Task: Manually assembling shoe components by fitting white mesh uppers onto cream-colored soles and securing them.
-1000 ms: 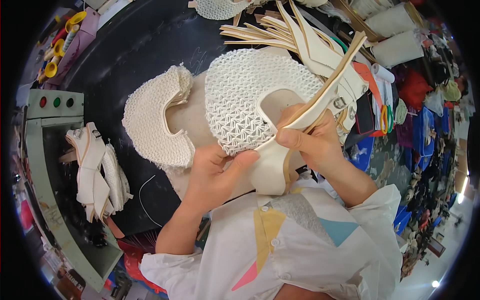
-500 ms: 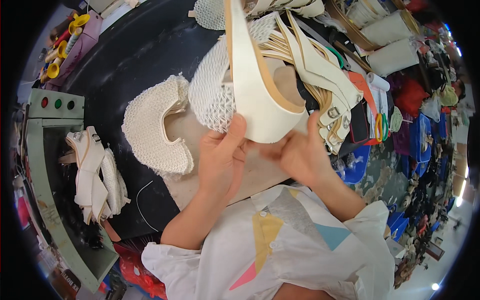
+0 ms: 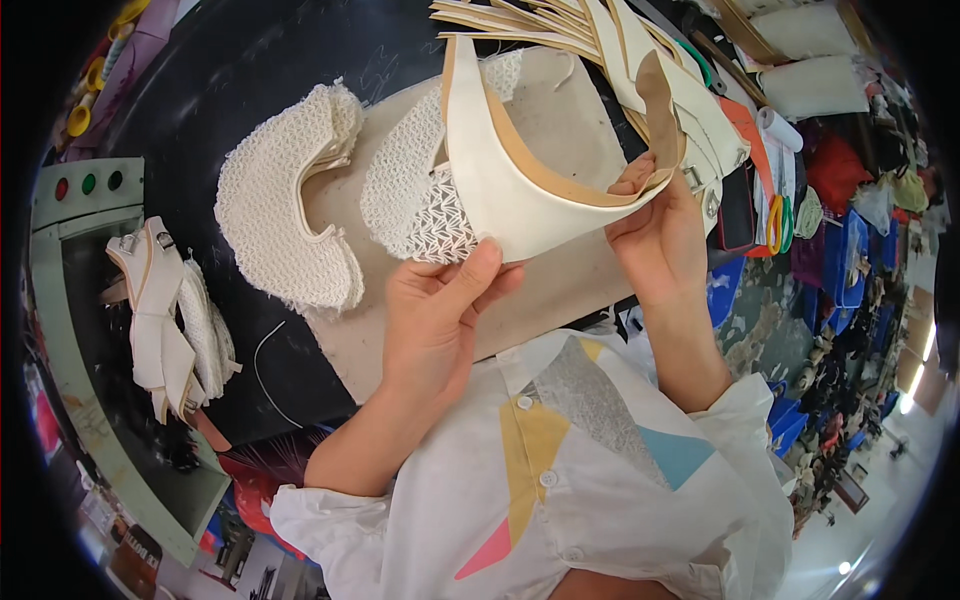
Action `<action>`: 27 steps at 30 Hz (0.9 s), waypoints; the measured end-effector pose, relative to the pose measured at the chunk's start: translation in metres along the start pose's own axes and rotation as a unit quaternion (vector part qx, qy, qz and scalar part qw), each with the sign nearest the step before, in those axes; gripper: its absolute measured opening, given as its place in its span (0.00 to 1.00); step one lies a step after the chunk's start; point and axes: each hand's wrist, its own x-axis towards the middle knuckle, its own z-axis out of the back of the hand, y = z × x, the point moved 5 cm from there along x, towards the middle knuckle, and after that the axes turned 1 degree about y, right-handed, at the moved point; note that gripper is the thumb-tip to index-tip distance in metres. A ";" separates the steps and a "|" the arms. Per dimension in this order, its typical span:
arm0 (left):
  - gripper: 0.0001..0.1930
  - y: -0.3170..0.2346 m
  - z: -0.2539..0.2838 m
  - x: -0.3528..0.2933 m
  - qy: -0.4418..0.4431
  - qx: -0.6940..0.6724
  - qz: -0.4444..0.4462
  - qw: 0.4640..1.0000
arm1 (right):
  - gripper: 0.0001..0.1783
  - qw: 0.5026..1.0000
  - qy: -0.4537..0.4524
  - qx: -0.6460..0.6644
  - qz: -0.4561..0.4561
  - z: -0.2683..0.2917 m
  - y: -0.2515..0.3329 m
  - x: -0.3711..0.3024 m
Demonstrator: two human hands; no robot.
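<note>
My left hand (image 3: 440, 310) pinches the lower edge of a cream shoe upper (image 3: 510, 190), thumb on top, where the smooth leather band meets a white woven mesh piece (image 3: 400, 195). My right hand (image 3: 660, 235) grips the band's other end, which curls up and shows a tan lining. The upper is held over a beige board (image 3: 400, 330) on the black table. A stack of woven mesh pieces (image 3: 265, 200) with curved cut-outs lies to the left, partly on the board.
Cream straps with buckles (image 3: 690, 130) are heaped at the back right. Strapped uppers (image 3: 165, 320) lie at the far left, beside a green metal frame (image 3: 75, 250) with buttons. A loose white thread (image 3: 262, 375) curves on the table. Scissors (image 3: 775, 225) with coloured handles are at the right.
My right hand has moved right and up and now holds the band's end, bending it upward. The upper has come lower and opened out wider. The whole view has shifted slightly.
</note>
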 end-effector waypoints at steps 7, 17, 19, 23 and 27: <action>0.13 0.000 -0.003 0.006 -0.009 0.026 -0.119 0.993 | 0.11 0.993 0.076 0.080 -0.032 -0.002 -0.005 0.001; 0.12 0.032 0.034 0.010 -0.004 0.078 0.210 0.975 | 0.12 0.953 0.242 -0.167 0.071 -0.030 0.004 -0.019; 0.13 0.012 0.042 0.000 0.026 0.267 0.190 0.944 | 0.17 0.931 0.211 -0.277 0.108 -0.034 0.003 -0.028; 0.10 -0.066 0.036 -0.023 0.016 0.437 -0.104 0.893 | 0.22 0.859 0.310 -0.388 0.124 -0.037 0.001 -0.043; 0.11 -0.089 -0.020 -0.017 0.078 0.400 -0.248 0.879 | 0.28 0.710 0.398 -0.555 0.172 -0.047 -0.012 -0.058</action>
